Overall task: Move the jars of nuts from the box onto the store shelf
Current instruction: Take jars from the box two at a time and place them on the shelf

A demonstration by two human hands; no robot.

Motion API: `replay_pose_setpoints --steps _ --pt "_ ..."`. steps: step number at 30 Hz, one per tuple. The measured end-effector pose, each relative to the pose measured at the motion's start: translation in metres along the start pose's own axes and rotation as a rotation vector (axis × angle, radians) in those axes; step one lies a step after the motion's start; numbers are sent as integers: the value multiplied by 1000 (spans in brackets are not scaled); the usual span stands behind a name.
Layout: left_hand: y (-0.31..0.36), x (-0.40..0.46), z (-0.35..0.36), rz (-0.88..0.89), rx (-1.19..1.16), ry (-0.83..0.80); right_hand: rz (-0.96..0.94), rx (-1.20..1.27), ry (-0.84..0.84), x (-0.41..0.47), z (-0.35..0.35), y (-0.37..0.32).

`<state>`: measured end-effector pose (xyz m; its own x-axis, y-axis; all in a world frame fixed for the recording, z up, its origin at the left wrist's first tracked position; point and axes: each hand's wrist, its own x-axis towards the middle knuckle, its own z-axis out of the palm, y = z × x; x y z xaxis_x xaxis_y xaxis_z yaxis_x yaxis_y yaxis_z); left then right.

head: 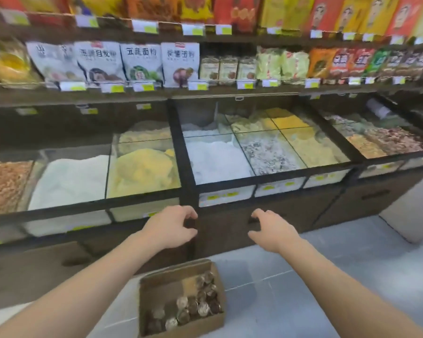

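A cardboard box (156, 284) stands on the floor below me, holding several jars of nuts (193, 306) seen from the top. Three matching jars (227, 68) stand on the store shelf (230, 90) in the middle row. My left hand (172, 226) and my right hand (270, 228) hang in the air in front of the bin counter, above the box. Both have loosely curled fingers and hold nothing.
Glass-topped bulk bins (215, 159) of white, yellow and brown grain stick out between me and the shelves. Bags of flour (142, 62) and snack packs (340, 61) fill the rest of the middle shelf. Pale floor tiles (291, 276) lie to the right of the box.
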<state>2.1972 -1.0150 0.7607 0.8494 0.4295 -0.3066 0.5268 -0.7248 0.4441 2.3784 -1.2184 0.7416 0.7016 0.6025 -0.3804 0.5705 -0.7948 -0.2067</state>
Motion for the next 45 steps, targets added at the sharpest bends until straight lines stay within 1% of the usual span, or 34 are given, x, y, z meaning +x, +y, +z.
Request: replay_pose_setpoints --steps 5,9,11,16,18,21,25,31,34,38,40,42,45 --pt "-45 17 24 -112 -61 -19 -93 -29 -112 52 45 -34" --pt "-91 52 55 -178 -92 -60 -102 -43 -211 95 95 -54" --pt "-111 69 73 -202 -100 -79 -94 -39 -232 111 119 -59" --pt "-177 128 140 -284 -125 -210 -59 -38 -286 168 206 -66" --pt "-202 148 176 -316 -122 -257 -53 -57 -322 194 248 -64" --pt "-242 180 245 -320 -101 -300 -55 -51 -384 232 320 -54" --pt "-297 216 361 -451 -191 -363 -69 -10 -444 280 435 -28" --pt "-362 241 549 -631 -294 -339 -52 -27 -549 329 603 17" --pt "-385 246 629 -700 -340 -309 -107 -74 -562 341 673 38" --pt "-401 259 705 -747 -311 -291 -136 -134 -549 359 736 59" --pt "-400 267 730 -773 -277 -304 -179 -147 -489 369 757 63" --pt "-396 274 753 -810 -227 -332 -217 -173 -443 379 773 65" --pt "-391 279 779 -840 -151 -417 -239 -226 -452 394 790 64"
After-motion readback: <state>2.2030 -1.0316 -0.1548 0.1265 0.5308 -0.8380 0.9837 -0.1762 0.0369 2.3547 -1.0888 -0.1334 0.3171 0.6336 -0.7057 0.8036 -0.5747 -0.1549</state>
